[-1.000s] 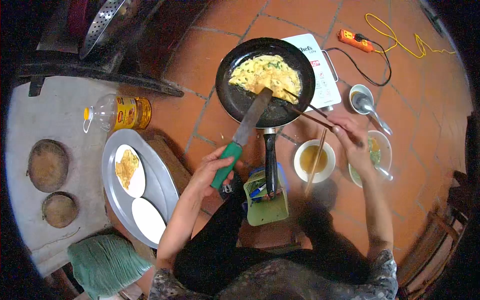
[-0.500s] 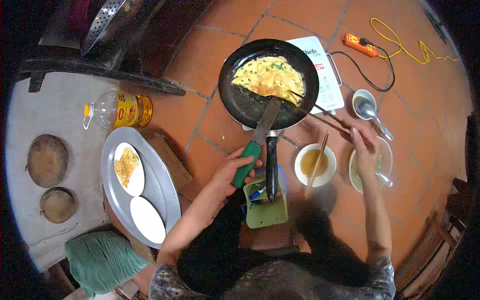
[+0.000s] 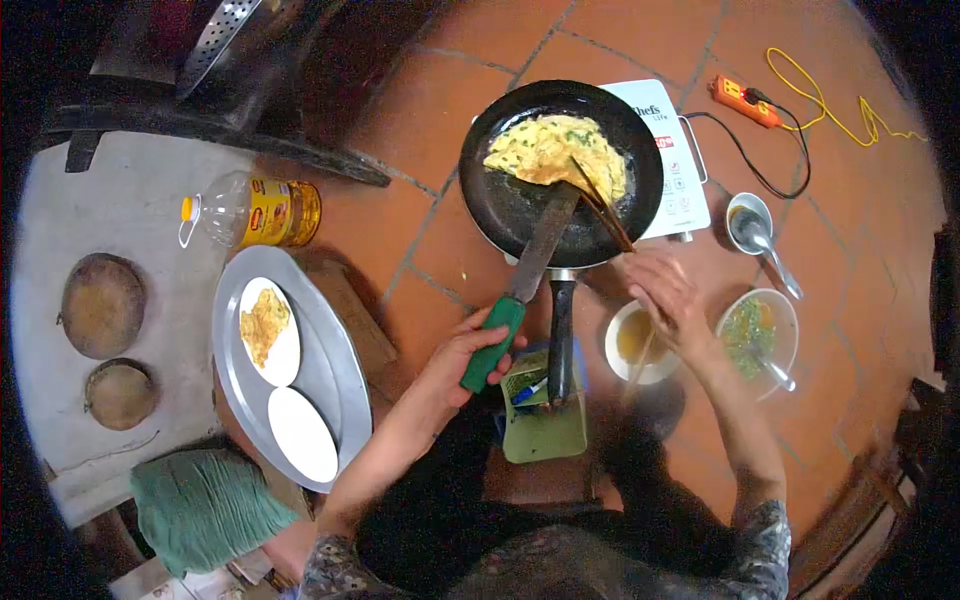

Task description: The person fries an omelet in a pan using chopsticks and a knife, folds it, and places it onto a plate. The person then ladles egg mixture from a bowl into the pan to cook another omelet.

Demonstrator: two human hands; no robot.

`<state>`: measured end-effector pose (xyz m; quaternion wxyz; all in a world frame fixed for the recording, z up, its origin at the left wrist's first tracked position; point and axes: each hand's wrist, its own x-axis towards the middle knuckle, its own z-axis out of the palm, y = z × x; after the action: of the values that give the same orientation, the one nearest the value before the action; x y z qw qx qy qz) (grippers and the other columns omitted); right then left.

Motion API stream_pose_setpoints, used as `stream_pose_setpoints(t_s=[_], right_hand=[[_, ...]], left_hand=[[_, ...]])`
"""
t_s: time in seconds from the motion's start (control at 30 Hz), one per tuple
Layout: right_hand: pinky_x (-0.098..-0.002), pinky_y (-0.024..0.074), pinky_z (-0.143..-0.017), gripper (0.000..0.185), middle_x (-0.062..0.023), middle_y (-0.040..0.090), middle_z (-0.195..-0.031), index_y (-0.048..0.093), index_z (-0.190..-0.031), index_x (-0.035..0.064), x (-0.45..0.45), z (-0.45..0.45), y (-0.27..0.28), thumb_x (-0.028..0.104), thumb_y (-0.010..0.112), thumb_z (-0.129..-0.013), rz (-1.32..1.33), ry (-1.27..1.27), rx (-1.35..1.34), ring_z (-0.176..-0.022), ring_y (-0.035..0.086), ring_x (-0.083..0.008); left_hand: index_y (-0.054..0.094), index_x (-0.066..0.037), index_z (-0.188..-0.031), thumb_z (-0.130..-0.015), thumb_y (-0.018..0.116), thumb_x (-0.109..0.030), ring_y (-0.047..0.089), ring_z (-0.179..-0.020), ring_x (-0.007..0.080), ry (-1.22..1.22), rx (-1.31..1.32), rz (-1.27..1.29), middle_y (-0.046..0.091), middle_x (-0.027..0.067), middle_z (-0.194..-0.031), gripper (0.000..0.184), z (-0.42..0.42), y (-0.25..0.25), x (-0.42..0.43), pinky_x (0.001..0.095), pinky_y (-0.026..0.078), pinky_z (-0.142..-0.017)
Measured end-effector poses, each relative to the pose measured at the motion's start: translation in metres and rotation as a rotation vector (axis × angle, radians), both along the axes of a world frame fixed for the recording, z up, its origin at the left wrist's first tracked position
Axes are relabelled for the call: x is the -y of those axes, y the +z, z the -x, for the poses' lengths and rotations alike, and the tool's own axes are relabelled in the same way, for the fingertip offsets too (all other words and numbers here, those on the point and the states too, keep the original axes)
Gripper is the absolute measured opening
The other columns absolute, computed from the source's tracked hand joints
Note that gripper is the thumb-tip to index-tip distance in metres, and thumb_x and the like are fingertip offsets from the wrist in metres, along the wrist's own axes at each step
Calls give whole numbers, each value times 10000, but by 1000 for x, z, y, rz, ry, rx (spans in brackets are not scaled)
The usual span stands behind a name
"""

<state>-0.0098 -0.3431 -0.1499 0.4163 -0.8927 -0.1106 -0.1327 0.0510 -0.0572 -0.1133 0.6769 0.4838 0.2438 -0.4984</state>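
Note:
A folded omelette (image 3: 560, 150) with green flecks lies in the black frying pan (image 3: 500, 225). My left hand (image 3: 470, 355) is closed round the green handle of a flat-bladed knife (image 3: 548, 232), whose tip reaches the omelette's near edge. My right hand (image 3: 668, 300) grips dark chopsticks (image 3: 607, 217), their tips on the omelette's right part. Beneath the pan is a white cooktop (image 3: 672, 165). The pan's handle (image 3: 562, 340) points toward me, free of both hands.
A metal tray (image 3: 343, 380) at left carries two white plates, one with a piece of omelette (image 3: 264, 328). An oil bottle (image 3: 270, 212) lies beyond it. Right: a bowl of yellowish liquid (image 3: 640, 340), a bowl with green mixture (image 3: 745, 335), a small bowl (image 3: 745, 222), an orange power strip (image 3: 745, 102).
My right hand has moved left, toward the pan's near rim, and the chopsticks now stand steeper over the omelette. The whole view has shifted slightly. The knife stays at the omelette's near edge.

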Motion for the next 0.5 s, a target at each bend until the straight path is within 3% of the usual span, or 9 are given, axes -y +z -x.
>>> stream_pose_setpoints(t_s=[0.17,0.4,0.5], right_hand=[[-350,455,-850,178,-159,631,-977,617,-986,-39,1,-2,-1,-9,570,-818,-239,-252,-3,-934,592,-292],[-281,465,-811,186,-128,622,-984,610,-1018,-58,10,-4,-2,7,508,-877,-409,-334,-15,-913,583,-192],[-266,476,-815,185,-118,622,-987,616,-1002,-56,15,-4,-4,44,505,-894,-605,-423,-114,-906,587,-166]], left_hand=[[487,-94,-1161,-850,548,-134,529,-590,131,60,-26,-83,610,94,-868,319,-1,5,-12,237,418,-452],[495,-115,-1152,-836,571,-147,534,-607,143,116,44,-105,612,81,-886,326,-12,-15,11,250,424,-473],[488,-116,-1159,-833,576,-142,539,-620,146,164,71,-44,610,82,-897,340,-13,-24,15,251,428,-482]])
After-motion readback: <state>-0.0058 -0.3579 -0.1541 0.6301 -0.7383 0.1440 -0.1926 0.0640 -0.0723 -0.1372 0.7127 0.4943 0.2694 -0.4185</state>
